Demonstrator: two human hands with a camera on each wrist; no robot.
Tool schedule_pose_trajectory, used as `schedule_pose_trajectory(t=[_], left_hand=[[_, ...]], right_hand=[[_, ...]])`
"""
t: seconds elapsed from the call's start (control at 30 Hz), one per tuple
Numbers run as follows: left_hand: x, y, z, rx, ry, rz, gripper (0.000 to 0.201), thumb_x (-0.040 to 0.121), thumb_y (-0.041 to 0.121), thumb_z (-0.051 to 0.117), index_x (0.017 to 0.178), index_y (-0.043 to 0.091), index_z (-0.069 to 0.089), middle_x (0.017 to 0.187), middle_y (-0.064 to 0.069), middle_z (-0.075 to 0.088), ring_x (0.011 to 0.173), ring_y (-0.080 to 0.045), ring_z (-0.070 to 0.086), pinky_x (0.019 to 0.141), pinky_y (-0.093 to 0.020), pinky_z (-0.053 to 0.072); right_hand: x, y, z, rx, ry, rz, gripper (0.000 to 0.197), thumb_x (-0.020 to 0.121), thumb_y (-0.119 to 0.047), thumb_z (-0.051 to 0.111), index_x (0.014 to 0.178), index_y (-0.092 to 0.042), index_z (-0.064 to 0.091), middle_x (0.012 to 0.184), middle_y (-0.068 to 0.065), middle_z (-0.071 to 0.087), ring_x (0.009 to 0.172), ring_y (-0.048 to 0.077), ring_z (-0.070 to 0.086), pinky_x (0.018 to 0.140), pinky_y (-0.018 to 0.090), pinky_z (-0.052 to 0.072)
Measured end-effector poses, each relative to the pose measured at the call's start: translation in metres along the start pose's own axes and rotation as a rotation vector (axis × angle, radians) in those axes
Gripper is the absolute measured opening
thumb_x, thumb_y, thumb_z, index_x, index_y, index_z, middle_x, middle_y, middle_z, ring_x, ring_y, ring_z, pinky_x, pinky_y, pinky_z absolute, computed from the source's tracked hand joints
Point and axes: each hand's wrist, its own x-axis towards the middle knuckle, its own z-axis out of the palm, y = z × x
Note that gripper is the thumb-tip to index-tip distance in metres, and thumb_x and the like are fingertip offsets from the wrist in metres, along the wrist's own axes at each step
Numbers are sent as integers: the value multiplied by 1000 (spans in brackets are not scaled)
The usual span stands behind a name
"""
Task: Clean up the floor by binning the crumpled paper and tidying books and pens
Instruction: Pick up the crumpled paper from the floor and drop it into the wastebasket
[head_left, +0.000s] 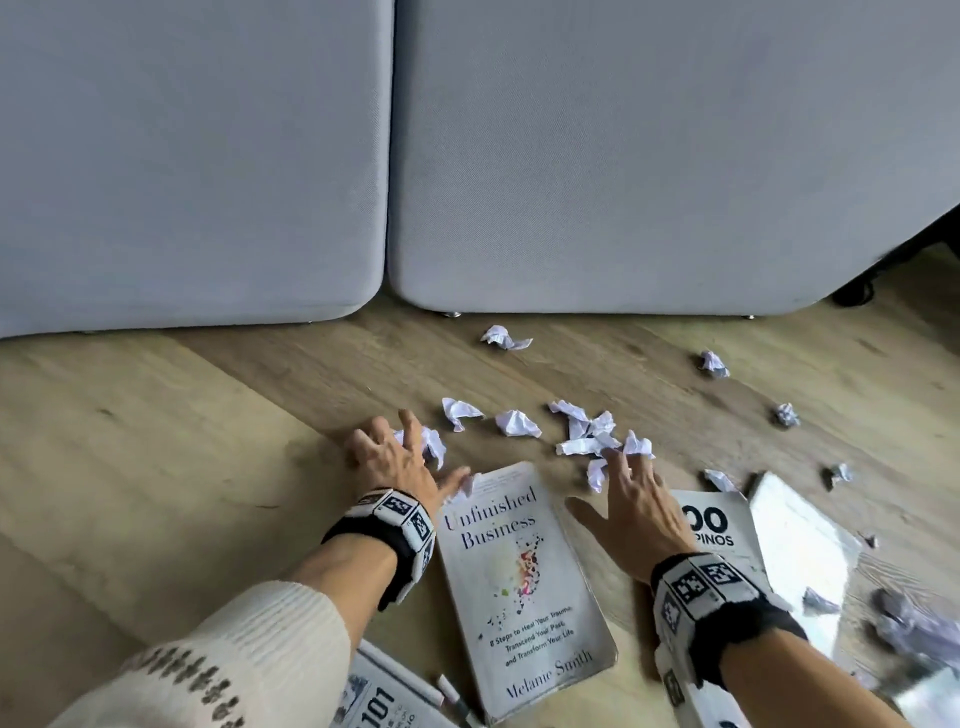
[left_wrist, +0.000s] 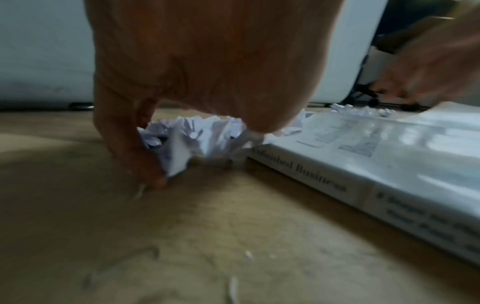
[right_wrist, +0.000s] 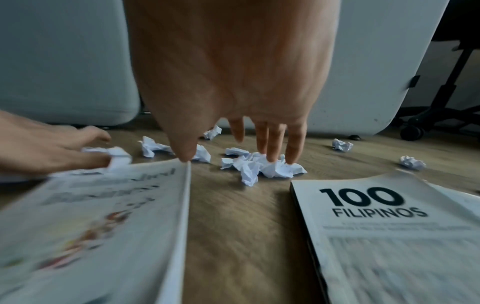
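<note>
Crumpled paper (head_left: 434, 445) lies under left hand (head_left: 395, 457), fingers curled round it.

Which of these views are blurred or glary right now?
Head view: mostly sharp, blurred at the lower right edge. Left wrist view: motion blur, glare on the Unfinished Business book. Right wrist view: that book smeared, the 100 Filipinos book title readable, the crumpled paper fairly crisp.

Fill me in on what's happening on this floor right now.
A person is clearing crumpled paper off a wooden floor in front of a grey sofa. The left hand curls its fingers round a paper ball beside the book "Unfinished Business". The right hand reaches open-fingered onto a cluster of paper scraps. More balls and the "100 Filipinos" book lie untouched.
</note>
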Motion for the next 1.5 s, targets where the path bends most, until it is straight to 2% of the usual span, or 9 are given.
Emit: schedule_pose_trajectory(t=[0.27, 0.43, 0.63, 0.83, 0.93, 1.03, 1.2, 1.37, 1.5], left_hand=[[8, 11, 23, -103, 123, 148, 49, 88, 68, 33, 101, 23, 47, 101, -8, 46, 76, -21, 57, 64, -29, 43], [21, 14, 37, -276, 148, 237, 38, 63, 43, 83, 62, 15, 56, 62, -10, 49, 36, -24, 51, 37, -20, 28], [37, 9, 16, -253, 56, 125, 31, 101, 39, 37, 109, 12, 50, 107, -9, 59, 95, -25, 65, 65, -32, 43], [50, -5, 9, -374, 162, 117, 57, 96, 33, 50, 143, 18, 22, 116, -14, 50, 84, -26, 67, 60, -31, 42], [45, -7, 12, -326, 188, 223, 83, 94, 23, 53, 151, 36, -5, 116, -14, 38, 68, -22, 62, 53, -28, 37], [46, -8, 11, -266, 205, 307, 82, 91, 19, 54, 149, 44, 2, 109, -10, 38, 64, -21, 62, 48, -29, 36], [45, -9, 10, -173, 178, 352, 51, 101, 28, 33, 148, 19, 18, 118, -11, 40, 82, -23, 65, 59, -30, 46], [50, -12, 14, -219, 274, 356, 21, 83, 27, 57, 94, 9, 58, 87, -10, 54, 48, -20, 62, 38, -22, 36], [54, -11, 24, -221, 335, 336, 18, 62, 28, 66, 64, 13, 57, 66, -6, 51, 28, -14, 47, 31, -15, 20]], right_hand=[[91, 19, 42, -30, 51, 53, 78, 84, -71, 42, 150, -38, 17, 156, 17, 15, 135, 39, 32, 103, 51, 38], [91, 19, 60, -63, 282, -92, 30, 91, -49, 50, 114, -30, 50, 108, 6, 47, 97, 30, 51, 73, 42, 49], [97, 22, 65, 7, 262, -105, 20, 91, -23, 61, 93, -20, 42, 82, 13, 53, 50, 36, 56, 41, 32, 38], [153, 7, 8, 71, 96, -185, 10, 96, -13, 43, 96, -6, 50, 74, 16, 67, 54, 34, 57, 47, 33, 43], [178, -24, -18, 60, 168, -305, 26, 95, -7, 40, 119, -10, 52, 91, 15, 70, 55, 25, 54, 44, 24, 35], [198, -55, -27, -13, 82, -330, 50, 95, -10, 40, 142, -26, 39, 120, 13, 53, 81, 25, 53, 68, 26, 37], [221, -89, -16, -226, -19, -410, 60, 96, -16, 43, 148, -37, 22, 141, 13, 31, 92, 35, 61, 74, 39, 51], [215, -87, 3, -194, -46, -349, 37, 98, -35, 49, 129, -16, 46, 125, 10, 41, 93, 35, 61, 72, 35, 45], [202, -63, 9, -247, -144, -331, 37, 101, -39, 41, 106, -8, 60, 103, 8, 54, 91, 30, 60, 74, 33, 44]])
